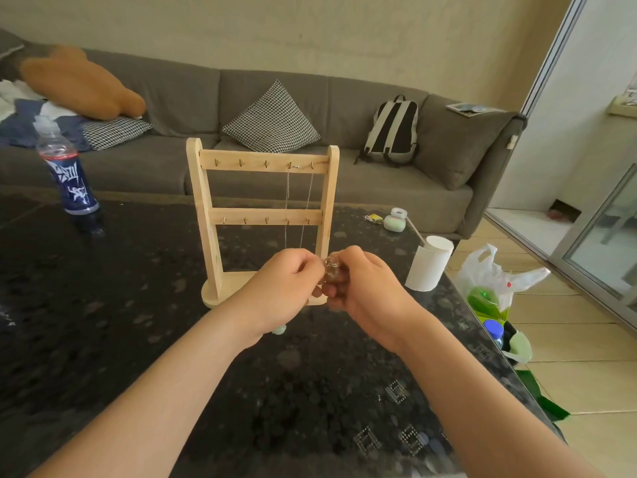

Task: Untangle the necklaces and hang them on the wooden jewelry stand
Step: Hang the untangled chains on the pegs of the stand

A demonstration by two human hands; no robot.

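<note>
A wooden jewelry stand (262,215) with two rows of small hooks stands upright on the dark table. One thin silver necklace (286,201) hangs from hooks at the right of its top bar. In front of the stand's base, my left hand (286,288) and my right hand (362,288) meet, both pinching a small bunched tangle of chain (331,267) between fingertips. A pale green bead or pendant (280,328) shows below my left wrist; whether it hangs from the tangle I cannot tell.
A blue-labelled plastic bottle (69,177) stands at the far left of the dark speckled table (138,305). A white paper cup (429,267) with a stick and a small green container (395,220) sit at the right. Beyond are a grey sofa and, on the floor, plastic bags (493,281).
</note>
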